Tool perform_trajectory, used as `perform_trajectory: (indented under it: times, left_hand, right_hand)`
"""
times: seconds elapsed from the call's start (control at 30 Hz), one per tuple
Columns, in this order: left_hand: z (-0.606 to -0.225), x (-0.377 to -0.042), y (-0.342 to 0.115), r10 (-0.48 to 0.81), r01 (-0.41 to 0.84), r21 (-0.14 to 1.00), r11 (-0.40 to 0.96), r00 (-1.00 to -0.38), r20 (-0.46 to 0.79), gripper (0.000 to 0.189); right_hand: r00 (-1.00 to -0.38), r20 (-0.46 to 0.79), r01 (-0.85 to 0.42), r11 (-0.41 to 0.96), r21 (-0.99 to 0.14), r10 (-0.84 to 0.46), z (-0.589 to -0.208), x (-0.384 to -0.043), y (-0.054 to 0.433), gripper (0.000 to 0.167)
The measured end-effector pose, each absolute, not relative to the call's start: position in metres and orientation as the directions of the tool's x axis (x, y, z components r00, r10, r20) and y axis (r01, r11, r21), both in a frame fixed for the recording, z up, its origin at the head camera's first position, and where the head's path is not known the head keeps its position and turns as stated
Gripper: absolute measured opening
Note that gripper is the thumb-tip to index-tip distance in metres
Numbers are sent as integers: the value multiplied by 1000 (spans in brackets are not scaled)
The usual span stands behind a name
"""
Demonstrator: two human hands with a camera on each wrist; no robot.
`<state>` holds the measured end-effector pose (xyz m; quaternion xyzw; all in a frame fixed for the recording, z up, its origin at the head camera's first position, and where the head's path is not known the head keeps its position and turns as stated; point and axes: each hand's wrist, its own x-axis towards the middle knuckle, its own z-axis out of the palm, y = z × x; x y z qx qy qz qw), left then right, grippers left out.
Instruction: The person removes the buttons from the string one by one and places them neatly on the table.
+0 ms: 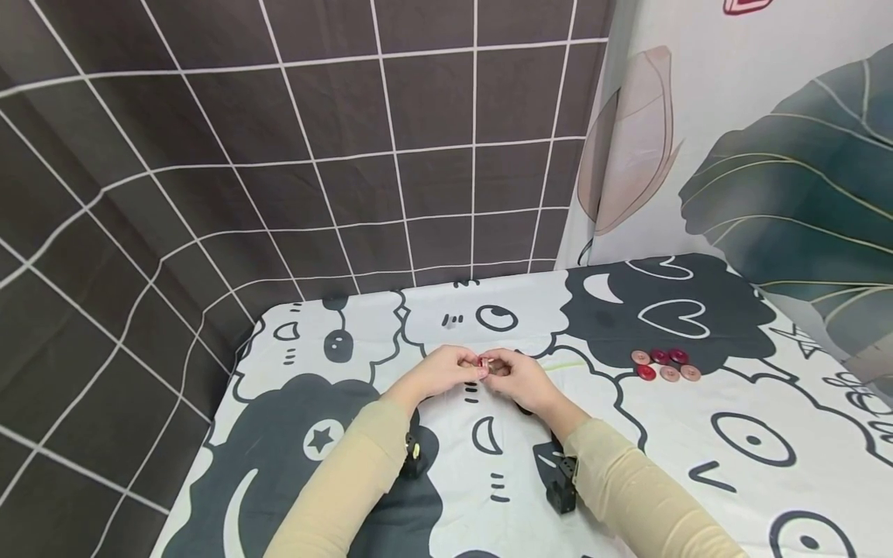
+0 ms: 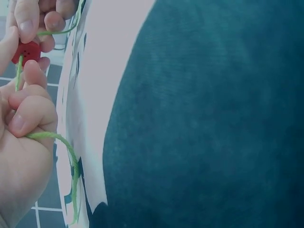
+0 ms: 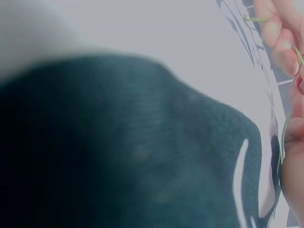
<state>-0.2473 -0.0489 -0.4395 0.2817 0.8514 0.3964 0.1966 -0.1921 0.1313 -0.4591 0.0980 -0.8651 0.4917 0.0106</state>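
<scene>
Both hands meet above the cloth in the middle of the head view. A small red button (image 2: 29,51) with holes is between their fingertips, and a green cord (image 2: 47,135) runs up to its face. My left hand (image 1: 444,370) holds this cord in its curled fingers, and a loose length hangs below the palm. My right hand (image 1: 519,377) pinches the red button from the other side. Green cord also shows beside the right fingers in the left wrist view. In the right wrist view the button is mostly cut off at the edge.
To the right of the hands lie several loose buttons, among them a pink button (image 1: 690,373), a bright red button (image 1: 646,373) and a dark red button (image 1: 678,356). A patterned black-and-white cloth (image 1: 558,310) covers the table. A dark gridded curtain (image 1: 432,101) hangs behind.
</scene>
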Motion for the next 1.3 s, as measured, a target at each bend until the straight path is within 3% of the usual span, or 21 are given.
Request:
perform_trajectory:
  times: [0.73, 1.3]
  left_hand:
    - [-438, -245, -50, 634, 295, 799, 524, -761, -135, 22]
    - [-440, -248, -55, 627, 318, 784, 533, -771, -113, 24]
  right_hand:
    - [-978, 74, -164, 508, -846, -194, -457, -192, 132, 37]
    - [-977, 95, -197, 625, -756, -193, -454, -191, 142, 39]
